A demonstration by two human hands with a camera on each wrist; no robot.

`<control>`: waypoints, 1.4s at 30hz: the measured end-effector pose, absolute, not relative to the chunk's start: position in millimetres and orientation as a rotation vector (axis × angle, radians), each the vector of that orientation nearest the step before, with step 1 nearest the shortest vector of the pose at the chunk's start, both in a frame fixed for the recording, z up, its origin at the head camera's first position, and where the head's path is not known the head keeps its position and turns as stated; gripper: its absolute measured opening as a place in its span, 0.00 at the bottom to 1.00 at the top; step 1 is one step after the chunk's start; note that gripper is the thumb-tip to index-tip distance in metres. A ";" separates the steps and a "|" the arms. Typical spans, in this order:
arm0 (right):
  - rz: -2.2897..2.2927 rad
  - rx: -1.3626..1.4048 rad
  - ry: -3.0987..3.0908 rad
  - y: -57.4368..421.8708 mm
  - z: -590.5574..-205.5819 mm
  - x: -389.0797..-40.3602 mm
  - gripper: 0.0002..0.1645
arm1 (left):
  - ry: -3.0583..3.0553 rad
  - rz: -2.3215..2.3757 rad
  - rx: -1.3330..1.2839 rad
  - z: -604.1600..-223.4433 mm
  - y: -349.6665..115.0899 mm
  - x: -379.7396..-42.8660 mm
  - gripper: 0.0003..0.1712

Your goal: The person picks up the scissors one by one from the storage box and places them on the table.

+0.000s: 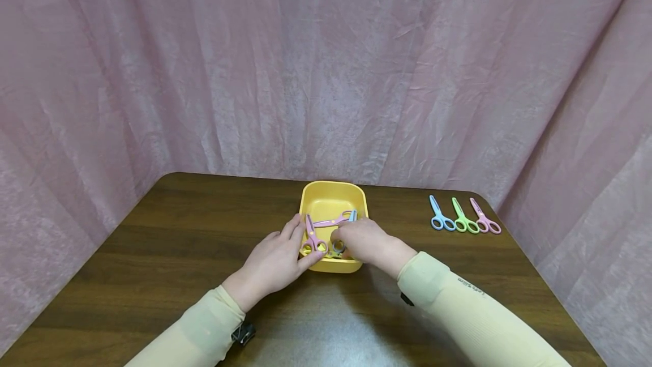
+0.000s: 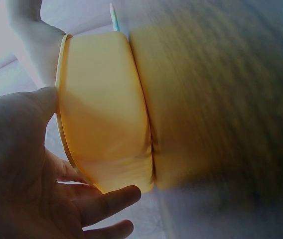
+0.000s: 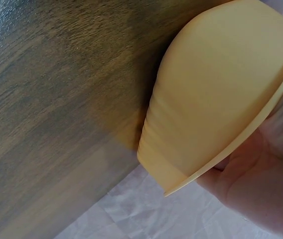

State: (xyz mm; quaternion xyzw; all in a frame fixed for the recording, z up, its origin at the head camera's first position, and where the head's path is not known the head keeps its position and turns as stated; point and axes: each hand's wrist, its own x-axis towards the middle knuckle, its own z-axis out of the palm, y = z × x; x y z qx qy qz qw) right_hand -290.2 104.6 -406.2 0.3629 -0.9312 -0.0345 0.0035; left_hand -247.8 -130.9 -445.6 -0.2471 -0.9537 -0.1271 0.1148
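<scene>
A yellow plastic box stands on the table and holds several children's scissors. Pink scissors lie along its left side, and another pair of pink scissors lies crosswise. My left hand rests at the box's near left corner, fingers along the side and thumb over the near rim; the left wrist view shows the fingers loosely extended. My right hand reaches over the right rim with its fingers bent down around blue scissors. Its fingertips are largely hidden, also behind the box wall in the right wrist view.
Blue scissors, green scissors and pink scissors lie in a row at the table's right side, blades pointing away. The brown wooden table ends at a pink curtain behind.
</scene>
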 end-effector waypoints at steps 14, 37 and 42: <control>-0.096 1.129 -2.927 104.7 -404.8 -289.6 0.17 | -2.804 -0.373 -0.727 -444.5 -131.4 -248.1 0.54; -0.167 1.170 -2.818 106.0 -410.5 -292.9 0.18 | -2.814 -0.382 -0.727 -443.1 -130.7 -247.1 0.54; -0.123 1.194 -2.772 106.8 -412.4 -293.0 0.15 | -2.814 -0.380 -0.728 -442.5 -130.4 -246.6 0.54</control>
